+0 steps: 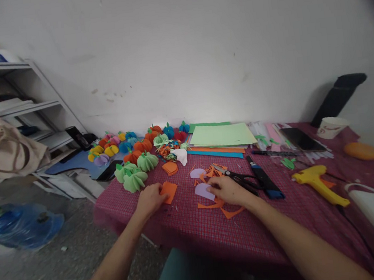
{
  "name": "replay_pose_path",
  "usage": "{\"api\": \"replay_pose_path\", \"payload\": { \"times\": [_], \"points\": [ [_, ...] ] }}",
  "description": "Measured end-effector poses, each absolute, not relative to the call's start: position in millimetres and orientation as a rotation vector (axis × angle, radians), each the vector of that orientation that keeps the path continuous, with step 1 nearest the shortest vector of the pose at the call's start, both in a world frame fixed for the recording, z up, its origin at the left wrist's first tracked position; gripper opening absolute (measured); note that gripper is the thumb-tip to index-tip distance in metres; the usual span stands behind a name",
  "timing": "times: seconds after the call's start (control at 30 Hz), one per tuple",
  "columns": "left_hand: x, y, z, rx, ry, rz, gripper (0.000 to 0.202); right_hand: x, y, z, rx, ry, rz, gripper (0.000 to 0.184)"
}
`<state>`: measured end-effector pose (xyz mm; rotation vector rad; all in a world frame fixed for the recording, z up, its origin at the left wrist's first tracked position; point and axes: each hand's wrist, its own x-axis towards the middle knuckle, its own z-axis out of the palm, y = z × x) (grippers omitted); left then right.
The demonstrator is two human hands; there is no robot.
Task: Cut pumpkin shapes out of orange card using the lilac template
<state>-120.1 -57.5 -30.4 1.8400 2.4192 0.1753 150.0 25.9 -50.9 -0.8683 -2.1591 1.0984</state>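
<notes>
My left hand (151, 199) is closed on the edge of an orange paper piece (169, 192) near the table's front edge. My right hand (226, 189) pinches a rounded lilac paper piece (203, 191) at its right side. Just beyond lies a second lilac paper piece (197, 173). Orange paper scraps (232, 212) are scattered around and below the right hand. Black-handled scissors (243, 179) lie beside its wrist, partly hidden by it. A small stack of rounded orange paper pieces (170, 168) rests between and beyond the hands.
Several folded-paper pumpkins (147, 161) crowd the back left. Coloured paper sheets (222, 134) are stacked against the wall. To the right lie a utility knife (265, 178), a yellow glue gun (320, 185) with its cord, a phone (302, 139) and a paper cup (332, 127).
</notes>
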Motion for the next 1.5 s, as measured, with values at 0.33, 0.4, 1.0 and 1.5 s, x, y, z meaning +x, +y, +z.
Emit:
{"api": "replay_pose_path", "payload": {
  "times": [0.33, 0.4, 1.0, 1.5],
  "points": [
    [-107.6, -73.9, 4.7, 1.947, 2.302, 0.665, 0.031, 167.7, 47.2, -28.7, -0.923, -1.552, 1.319, 0.026],
    [-99.7, -71.2, 17.1, 1.844, 2.201, 0.962, 0.034, 171.0, 48.8, -26.1, -0.912, -1.453, 1.379, 0.029],
    [11.5, 30.6, -31.6, 1.270, 1.227, 1.301, 0.032, 170.9, 47.1, -19.1, -1.112, -1.393, 1.193, 0.026],
    [15.0, 25.6, -40.3, 1.475, 1.254, 1.209, 0.033, 161.9, 40.7, -29.4, -1.201, -1.469, 1.107, 0.027]
  ]
}}
